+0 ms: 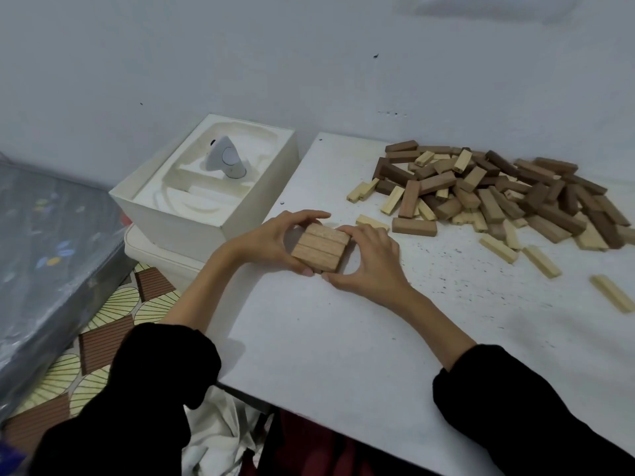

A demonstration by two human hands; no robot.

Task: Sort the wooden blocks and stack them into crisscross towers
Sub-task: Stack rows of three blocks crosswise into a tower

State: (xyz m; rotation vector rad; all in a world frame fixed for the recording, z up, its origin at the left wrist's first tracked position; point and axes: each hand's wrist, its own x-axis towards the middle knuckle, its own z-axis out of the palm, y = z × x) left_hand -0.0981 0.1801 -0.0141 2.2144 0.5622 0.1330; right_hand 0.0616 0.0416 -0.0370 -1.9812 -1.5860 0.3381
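In the head view, a small stack (321, 247) of mid-brown blocks sat on the white table (343, 338), near its left edge and well apart from the unsorted pile (498, 194) of dark, mid and pale blocks at the far right. Its top layer showed 3 blocks lying side by side. A lower layer seemed to sit beneath, but it was mostly hidden by the hands.

The blocks looked like light, stiff, smooth-faced wood, unlikely to break but easy to slide out of line, so a stack like this would probably shift under any uneven push. The safest hold appeared to be on opposite side faces, squeezing the 3 blocks together and not lifting from the top.

The left hand (271, 240) cupped the stack's left side, fingers curled over the far edge and thumb at the near corner. The right hand (369, 259) mirrored it on the right, forefinger touching the far corner and thumb at the near bottom edge. Both spans were narrow, set to the stack's width and closed around it. A few loose pale blocks (539, 261) lay scattered between the pile and the table's near right side, and an open box (220, 214) stood just left of the table.
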